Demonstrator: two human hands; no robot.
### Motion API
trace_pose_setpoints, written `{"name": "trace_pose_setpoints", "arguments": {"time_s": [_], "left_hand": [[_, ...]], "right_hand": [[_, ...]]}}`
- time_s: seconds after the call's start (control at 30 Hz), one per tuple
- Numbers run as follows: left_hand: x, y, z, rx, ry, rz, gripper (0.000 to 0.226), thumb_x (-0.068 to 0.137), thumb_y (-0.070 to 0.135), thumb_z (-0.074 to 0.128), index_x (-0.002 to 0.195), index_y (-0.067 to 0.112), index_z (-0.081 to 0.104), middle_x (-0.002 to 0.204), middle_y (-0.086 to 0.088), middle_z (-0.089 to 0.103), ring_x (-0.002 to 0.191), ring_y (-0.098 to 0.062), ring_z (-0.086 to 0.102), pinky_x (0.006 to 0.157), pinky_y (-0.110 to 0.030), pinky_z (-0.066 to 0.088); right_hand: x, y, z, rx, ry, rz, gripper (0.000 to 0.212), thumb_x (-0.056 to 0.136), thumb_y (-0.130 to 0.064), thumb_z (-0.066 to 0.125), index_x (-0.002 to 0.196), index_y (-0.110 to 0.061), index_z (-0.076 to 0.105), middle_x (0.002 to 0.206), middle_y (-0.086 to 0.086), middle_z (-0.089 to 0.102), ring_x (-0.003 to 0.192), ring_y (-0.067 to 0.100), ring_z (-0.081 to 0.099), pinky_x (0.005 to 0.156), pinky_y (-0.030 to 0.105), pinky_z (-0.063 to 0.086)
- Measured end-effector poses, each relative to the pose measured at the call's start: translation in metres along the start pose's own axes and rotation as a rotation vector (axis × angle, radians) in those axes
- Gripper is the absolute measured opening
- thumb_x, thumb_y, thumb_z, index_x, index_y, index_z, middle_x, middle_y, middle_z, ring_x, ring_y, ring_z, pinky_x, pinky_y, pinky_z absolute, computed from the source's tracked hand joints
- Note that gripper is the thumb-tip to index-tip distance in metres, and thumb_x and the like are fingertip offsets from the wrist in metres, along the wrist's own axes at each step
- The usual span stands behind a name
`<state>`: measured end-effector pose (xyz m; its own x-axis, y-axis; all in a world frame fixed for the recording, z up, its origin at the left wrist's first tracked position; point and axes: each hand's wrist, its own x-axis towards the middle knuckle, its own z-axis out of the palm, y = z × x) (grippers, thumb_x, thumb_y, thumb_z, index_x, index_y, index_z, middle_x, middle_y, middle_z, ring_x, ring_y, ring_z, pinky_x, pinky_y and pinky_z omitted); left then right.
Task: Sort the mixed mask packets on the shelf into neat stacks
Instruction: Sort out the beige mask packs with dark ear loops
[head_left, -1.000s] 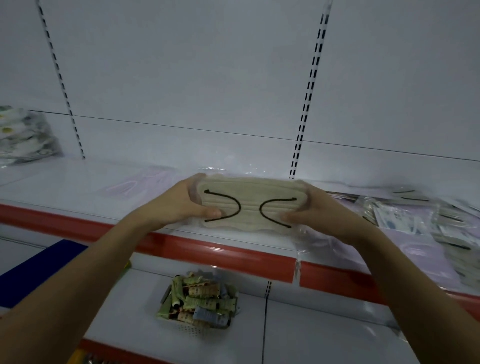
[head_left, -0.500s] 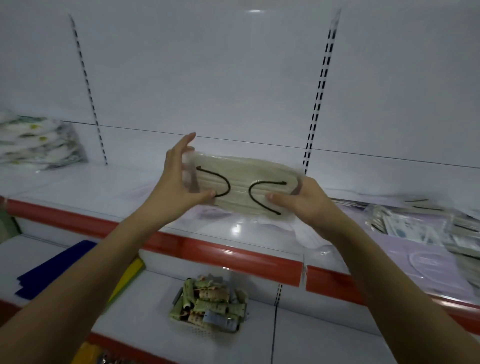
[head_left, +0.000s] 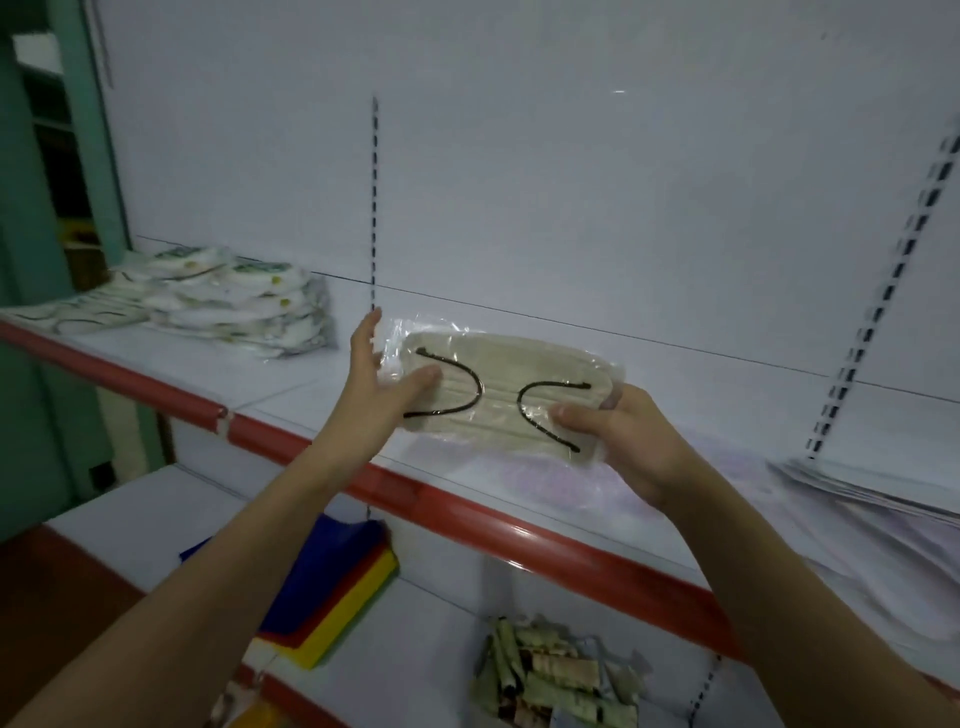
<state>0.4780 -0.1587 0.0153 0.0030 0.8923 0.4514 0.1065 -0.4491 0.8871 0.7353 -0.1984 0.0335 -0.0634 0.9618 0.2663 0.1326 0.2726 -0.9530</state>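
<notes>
Both hands hold one beige packet (head_left: 506, 397) in the air above the shelf (head_left: 322, 387), near its red front edge. The packet is a clear wrapper over beige masks with two black ear loops facing the camera; it tilts down to the right.

The left hand (head_left: 376, 387) takes the left end: thumb on the front face, fingers straight up behind the wrapper's edge. The right hand (head_left: 618, 436) pinches the right end, thumb on the front, fingers curled behind.

A stack (head_left: 234, 306) of white patterned packets lies far left on the shelf, well apart from the held packet. A pile (head_left: 878, 514) of flat pale packets lies at the right, blurred.

On the lower shelf (head_left: 426, 623) sit coloured sheets (head_left: 337, 597) at left and small wrapped items (head_left: 550, 675) at centre.
</notes>
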Motion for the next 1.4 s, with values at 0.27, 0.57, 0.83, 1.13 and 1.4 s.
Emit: {"name": "trace_pose_setpoints", "arguments": {"time_s": [0.27, 0.57, 0.83, 1.13, 1.4], "left_hand": [[0.056, -0.069, -0.122, 0.297, 0.115, 0.136, 0.072, 0.093, 0.008, 0.063, 0.147, 0.043, 0.03, 0.138, 0.004, 0.032, 0.107, -0.006, 0.047, 0.08, -0.004, 0.041], [0.142, -0.132, -0.152, 0.664, 0.035, 0.088, 0.041, 0.091, -0.006, 0.055, 0.125, 0.014, 0.063, 0.156, -0.014, 0.017, 0.133, -0.034, 0.039, 0.097, -0.017, 0.028], [0.218, -0.164, -0.132, 0.841, -0.144, 0.054, 0.032, 0.094, 0.005, 0.056, 0.123, 0.015, 0.064, 0.16, -0.011, 0.018, 0.131, -0.042, 0.038, 0.102, -0.038, 0.038], [0.248, -0.162, -0.135, 1.338, -0.635, 0.301, 0.057, 0.093, 0.055, 0.055, 0.143, 0.028, 0.044, 0.139, 0.004, 0.048, 0.127, -0.021, 0.046, 0.095, -0.036, 0.042], [0.27, -0.165, -0.135, 1.312, -0.656, 0.31, 0.047, 0.093, 0.041, 0.063, 0.135, 0.026, 0.049, 0.123, -0.001, 0.058, 0.113, -0.025, 0.059, 0.086, -0.036, 0.048]], "right_hand": [[0.097, 0.016, 0.152, -0.126, 0.133, -0.001, 0.059, 0.083, -0.008, 0.076, 0.13, -0.022, 0.043, 0.105, 0.007, 0.066, 0.093, 0.028, 0.069, 0.082, 0.047, 0.058], [0.19, 0.043, 0.214, -0.606, 0.14, -0.081, 0.066, 0.086, 0.001, 0.064, 0.138, -0.03, 0.038, 0.137, 0.005, 0.027, 0.077, 0.009, 0.052, 0.054, 0.01, 0.046], [0.267, 0.09, 0.2, -0.485, 0.2, 0.206, 0.045, 0.08, -0.003, 0.073, 0.123, -0.012, 0.06, 0.139, 0.005, 0.037, 0.102, 0.019, 0.051, 0.075, 0.025, 0.045], [0.311, 0.109, 0.229, -0.565, 0.236, 0.345, 0.049, 0.09, -0.021, 0.066, 0.131, -0.001, 0.048, 0.136, 0.015, 0.032, 0.117, 0.03, 0.05, 0.086, 0.024, 0.044], [0.309, 0.097, 0.23, -0.893, 0.106, 0.296, 0.047, 0.091, -0.048, 0.053, 0.131, -0.023, 0.057, 0.138, 0.009, 0.049, 0.13, 0.03, 0.043, 0.11, 0.038, 0.036]]}}
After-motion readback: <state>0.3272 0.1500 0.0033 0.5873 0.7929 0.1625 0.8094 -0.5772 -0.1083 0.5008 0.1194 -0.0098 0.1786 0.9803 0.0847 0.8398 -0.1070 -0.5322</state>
